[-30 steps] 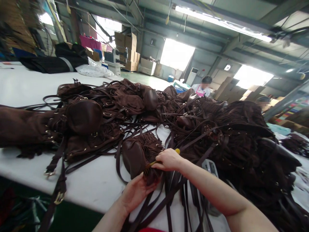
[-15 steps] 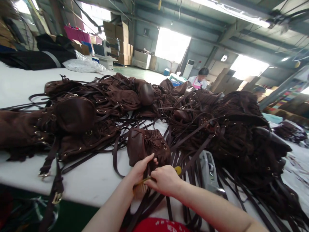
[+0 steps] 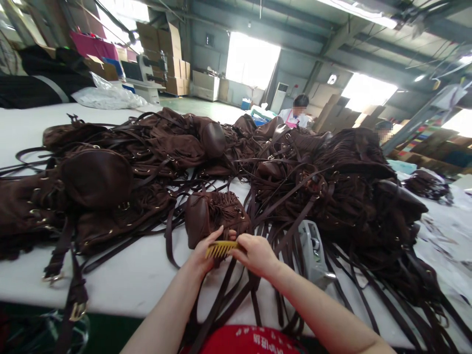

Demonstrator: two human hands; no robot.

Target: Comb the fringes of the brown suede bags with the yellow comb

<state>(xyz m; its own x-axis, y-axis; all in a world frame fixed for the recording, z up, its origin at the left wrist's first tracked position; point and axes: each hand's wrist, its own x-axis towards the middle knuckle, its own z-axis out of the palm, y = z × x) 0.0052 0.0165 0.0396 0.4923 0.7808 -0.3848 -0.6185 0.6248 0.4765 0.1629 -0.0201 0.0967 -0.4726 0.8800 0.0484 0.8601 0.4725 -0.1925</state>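
Observation:
A small dark brown bag (image 3: 199, 219) with fringe and metal eyelets lies on its side on the white table in front of me. My left hand (image 3: 207, 250) is closed on the near part of this bag, its thumb on top and fingertips showing beyond. Between my hands is a yellow comb (image 3: 221, 248), teeth pointing down toward me, gripped at one end by my right hand (image 3: 256, 253). The comb lies across the near end of the bag, by the fringe. Whether its teeth touch the strands I cannot tell.
Piles of similar brown bags (image 3: 96, 177) fill the table on the left, and more bags (image 3: 354, 201) are heaped on the right. A grey metal device (image 3: 312, 248) stands among long straps. Another person (image 3: 297, 114) is at the far side.
The comb has turned and now shows its teeth clearly between my hands. My right hand has shifted slightly up, and the whole view has moved a little.

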